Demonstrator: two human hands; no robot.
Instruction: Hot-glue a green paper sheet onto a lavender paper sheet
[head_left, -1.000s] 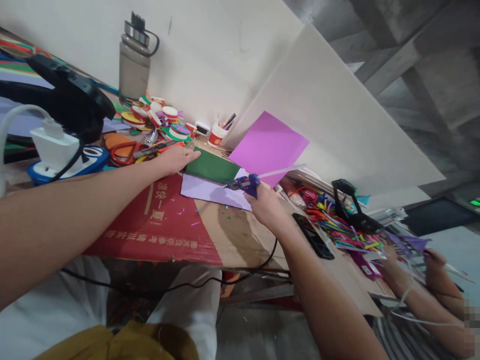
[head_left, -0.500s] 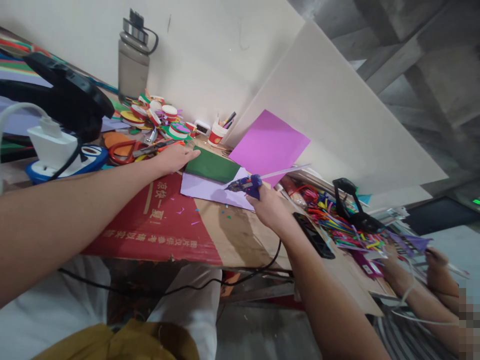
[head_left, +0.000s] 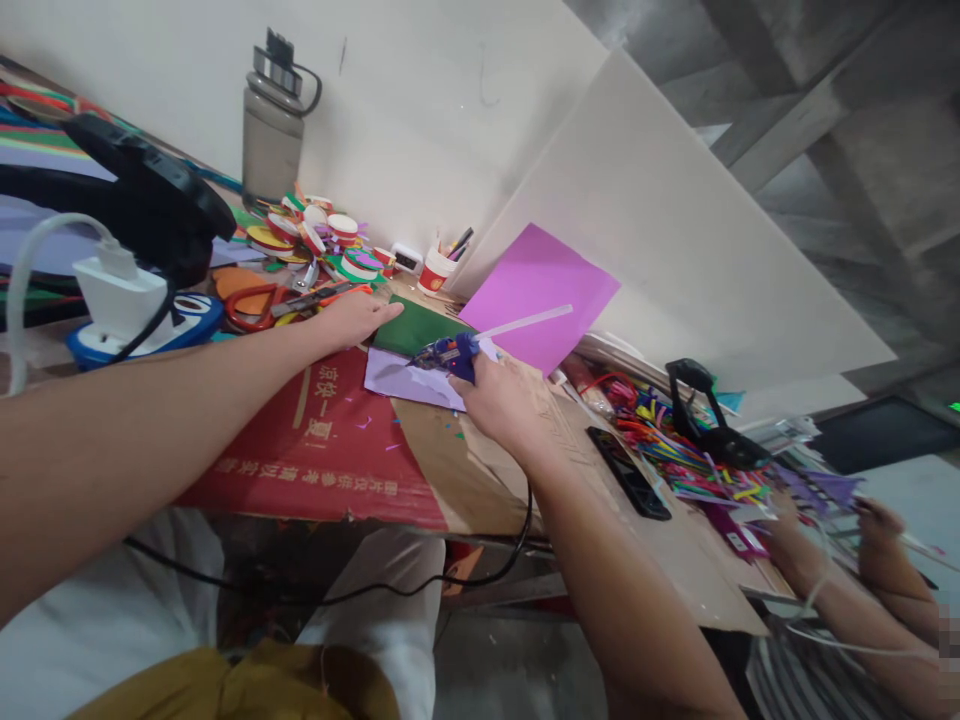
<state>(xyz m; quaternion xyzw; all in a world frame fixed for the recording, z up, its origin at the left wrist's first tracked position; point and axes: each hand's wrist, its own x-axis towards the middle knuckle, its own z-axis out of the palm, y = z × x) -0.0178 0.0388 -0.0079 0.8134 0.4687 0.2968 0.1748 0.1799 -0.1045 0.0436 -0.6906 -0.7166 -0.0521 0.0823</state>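
Note:
My right hand (head_left: 499, 405) is closed round a blue hot glue gun (head_left: 446, 355), a translucent glue stick (head_left: 525, 320) poking out of its back. The nozzle points left, over the lavender paper (head_left: 390, 373), near the lower edge of the green paper (head_left: 416, 327). With its thumb on the upper left corner of the green paper, my left hand (head_left: 354, 320) grips that sheet; its other fingers are mostly hidden. The green paper lies along the upper side of the lavender paper.
A purple sheet (head_left: 544, 290) leans against the white board. Scissors (head_left: 255, 305), paper-wrapped rolls (head_left: 343, 230), a power strip (head_left: 199, 312) and a bottle (head_left: 271, 140) stand left. A phone (head_left: 628, 472) and colourful strips (head_left: 660, 440) lie right, beside a co-worker's hands (head_left: 791, 530).
My right hand has moved the glue gun left along the lavender paper, towards the middle of the green paper's lower edge. My left hand stays at the green paper's corner.

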